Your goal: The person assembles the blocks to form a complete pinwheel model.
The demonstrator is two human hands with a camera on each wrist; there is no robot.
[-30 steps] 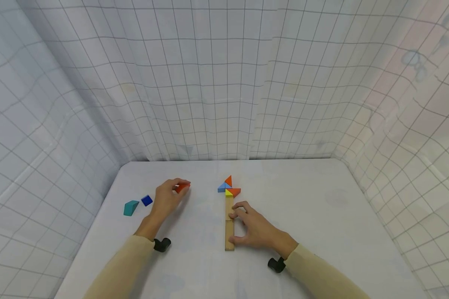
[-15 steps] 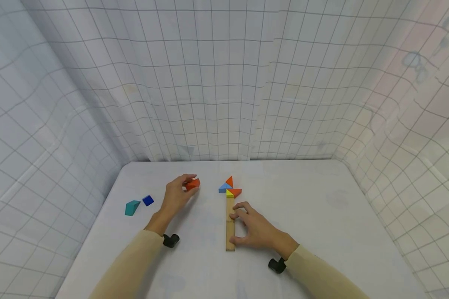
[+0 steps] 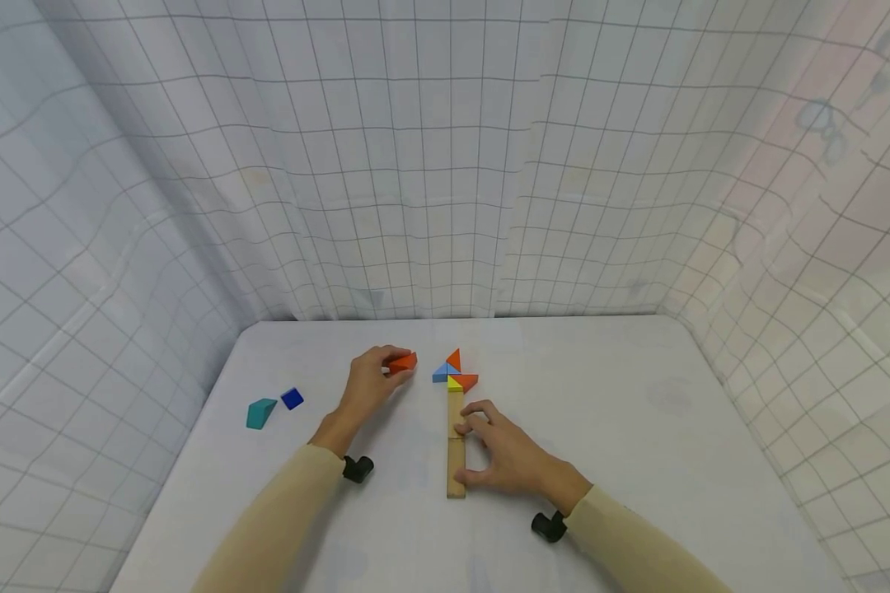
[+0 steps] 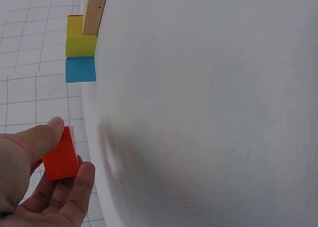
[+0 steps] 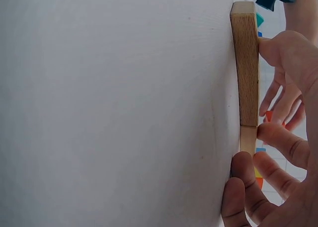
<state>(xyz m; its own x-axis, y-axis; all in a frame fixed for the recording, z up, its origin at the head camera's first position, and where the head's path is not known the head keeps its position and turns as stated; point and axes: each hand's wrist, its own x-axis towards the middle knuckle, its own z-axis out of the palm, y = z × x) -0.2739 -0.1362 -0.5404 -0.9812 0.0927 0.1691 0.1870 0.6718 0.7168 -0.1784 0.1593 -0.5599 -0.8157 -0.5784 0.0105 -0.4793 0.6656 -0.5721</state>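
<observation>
Left hand (image 3: 366,387) pinches a red wedge (image 3: 404,362) near a pale-blue triangle (image 3: 441,373); the right hand (image 3: 510,455), loosely spread, touches end-to-end wooden blocks (image 3: 456,466), grain clear only from the right wrist.

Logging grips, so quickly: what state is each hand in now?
Left hand: holding an orange-red block, pinched between thumb and fingers.
Right hand: open, touching the end-to-end wooden blocks.
</observation>
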